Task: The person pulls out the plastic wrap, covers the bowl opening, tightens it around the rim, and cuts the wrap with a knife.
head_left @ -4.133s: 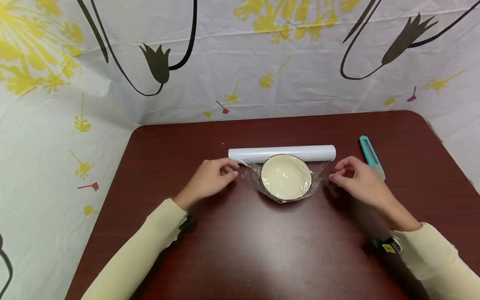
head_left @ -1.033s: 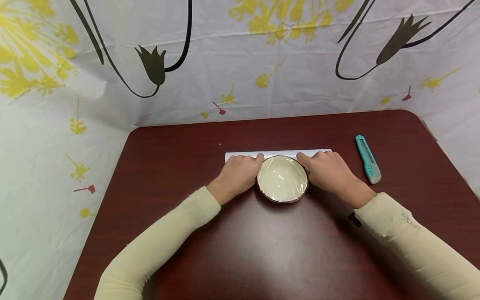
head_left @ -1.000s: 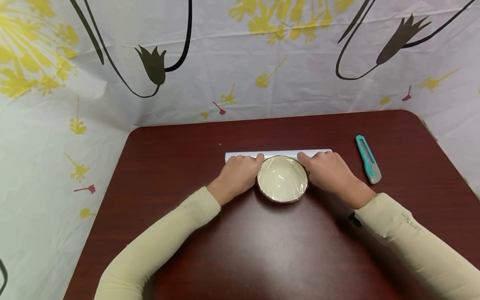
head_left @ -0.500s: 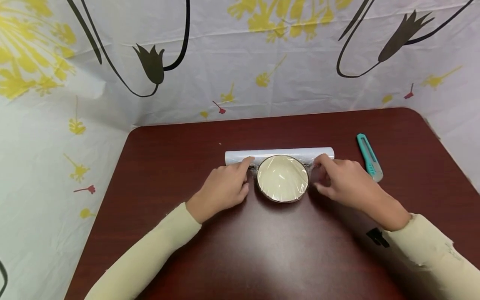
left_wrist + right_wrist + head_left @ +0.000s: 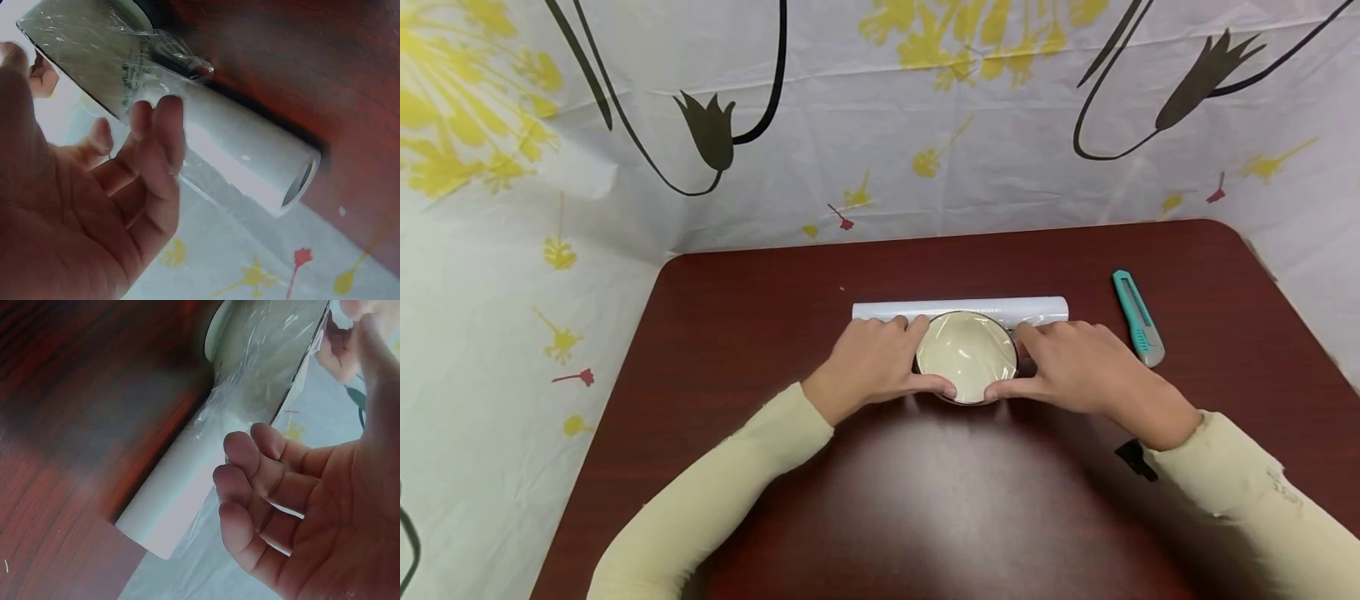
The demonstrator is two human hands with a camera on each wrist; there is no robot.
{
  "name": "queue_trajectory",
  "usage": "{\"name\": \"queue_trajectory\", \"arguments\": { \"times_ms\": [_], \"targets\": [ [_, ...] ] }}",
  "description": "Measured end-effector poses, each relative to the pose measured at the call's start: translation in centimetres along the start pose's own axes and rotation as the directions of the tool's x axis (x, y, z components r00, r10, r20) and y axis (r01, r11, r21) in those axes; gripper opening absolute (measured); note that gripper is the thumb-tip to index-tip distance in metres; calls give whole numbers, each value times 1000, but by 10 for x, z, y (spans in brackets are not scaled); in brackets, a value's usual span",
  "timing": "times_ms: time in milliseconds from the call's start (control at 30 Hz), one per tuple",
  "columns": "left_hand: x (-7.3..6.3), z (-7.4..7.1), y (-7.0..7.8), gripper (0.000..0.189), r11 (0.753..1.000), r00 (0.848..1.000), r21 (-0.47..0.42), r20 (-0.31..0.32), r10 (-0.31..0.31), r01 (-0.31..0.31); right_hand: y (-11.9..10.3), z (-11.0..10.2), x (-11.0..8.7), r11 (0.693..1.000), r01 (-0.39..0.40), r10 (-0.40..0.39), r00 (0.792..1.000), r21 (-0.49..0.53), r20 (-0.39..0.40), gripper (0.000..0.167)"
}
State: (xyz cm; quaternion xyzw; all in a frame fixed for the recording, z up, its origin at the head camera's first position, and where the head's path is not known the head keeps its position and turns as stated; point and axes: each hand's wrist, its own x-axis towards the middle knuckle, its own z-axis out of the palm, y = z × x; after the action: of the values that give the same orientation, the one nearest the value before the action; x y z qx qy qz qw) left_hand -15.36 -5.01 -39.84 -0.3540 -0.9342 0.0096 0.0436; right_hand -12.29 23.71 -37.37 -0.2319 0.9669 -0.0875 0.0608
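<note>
A cream bowl (image 5: 966, 354) with a dark rim stands on the table with clear plastic wrap (image 5: 262, 344) stretched over its mouth. Loose wrap gathers along its outer wall in both wrist views. My left hand (image 5: 868, 362) holds the bowl's left side, thumb along the near rim and fingers by the far left edge. On the other side my right hand (image 5: 1075, 367) mirrors it, its thumb tip on the near rim close to the left thumb. In the wrist views, the remaining fingers of both hands curl loosely beside the bowl.
Just behind the bowl lies a white roll of plastic wrap (image 5: 1037, 310), partly hidden by bowl and hands. A teal utility knife (image 5: 1137, 317) rests to the right on the dark red table (image 5: 760, 292). A patterned cloth (image 5: 820, 108) hangs behind the table.
Wrap that hung loose around the bowl now lies closer against it. Half a second ago both hands were at the sides; since then they have closed in, thumbs onto the near rim.
</note>
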Motion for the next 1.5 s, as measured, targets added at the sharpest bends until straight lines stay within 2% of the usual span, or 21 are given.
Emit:
{"name": "queue_trajectory", "arguments": {
  "times_ms": [100,167,267,300,400,433,500,533,567,633,767,833,867,933,1033,1100,1167,1233,1300,1400,1500],
  "targets": [
    [2,4,-7,80,993,998,-117,64,4,3,5,2,2,1000,18,-19,999,25,25,67],
    [1,7,-12,68,974,995,-227,95,13,9,10,4,3,998,36,-38,999,60,38,62],
    [2,13,-21,43,906,992,-424,115,51,3,18,6,4,990,53,-59,997,130,45,51],
    [3,21,-26,39,876,992,-483,105,69,-10,21,6,4,986,61,-69,996,157,48,47],
    [2,25,-35,28,773,986,-635,127,108,-3,30,7,5,965,100,-115,992,242,48,35],
    [2,26,-37,27,747,984,-664,134,118,1,33,7,5,955,117,-134,990,272,48,32],
    [1,25,-40,25,714,980,-700,146,134,6,39,8,6,936,147,-169,985,321,41,25],
    [0,18,-39,23,708,978,-706,162,132,21,41,8,6,927,161,-184,982,337,34,22],
    [-1,16,-40,23,713,979,-701,159,129,19,43,8,6,921,173,-195,980,349,28,19],
    [-3,11,-39,21,745,983,-667,140,116,7,45,7,5,916,194,-209,978,351,5,15],
    [-5,-2,-30,13,835,995,-547,30,97,-65,41,0,3,926,212,-209,977,312,-44,20],
    [-6,-7,-22,19,884,994,-454,-33,107,-110,36,-3,3,941,192,-188,981,278,-41,28],
    [-6,-9,-17,29,908,993,-401,-55,109,-122,33,-4,3,950,173,-172,985,258,-29,33],
    [-7,-10,-7,61,953,994,-284,-50,95,-105,27,-6,4,969,121,-125,992,215,5,44],
    [-9,-8,8,116,991,999,-133,46,14,-8,19,-6,6,988,28,-38,997,154,65,63],
    [-11,-5,16,135,995,990,-71,127,-54,63,17,-4,7,994,-3,-8,996,111,92,75],
    [-12,-1,22,139,991,979,-54,172,-110,121,17,-2,9,997,-9,0,994,76,110,83],
    [-12,3,27,133,983,973,-93,179,-142,161,17,1,11,999,3,-9,993,52,115,86],
    [-12,6,31,126,965,973,-182,167,-159,189,17,4,14,999,10,-15,993,48,113,84],
    [-11,11,32,110,907,971,-357,162,-177,225,17,8,17,997,5,-12,994,74,104,79],
    [-10,16,31,100,826,967,-503,169,-193,253,17,12,20,996,6,-15,995,94,95,76]
  ]
}}
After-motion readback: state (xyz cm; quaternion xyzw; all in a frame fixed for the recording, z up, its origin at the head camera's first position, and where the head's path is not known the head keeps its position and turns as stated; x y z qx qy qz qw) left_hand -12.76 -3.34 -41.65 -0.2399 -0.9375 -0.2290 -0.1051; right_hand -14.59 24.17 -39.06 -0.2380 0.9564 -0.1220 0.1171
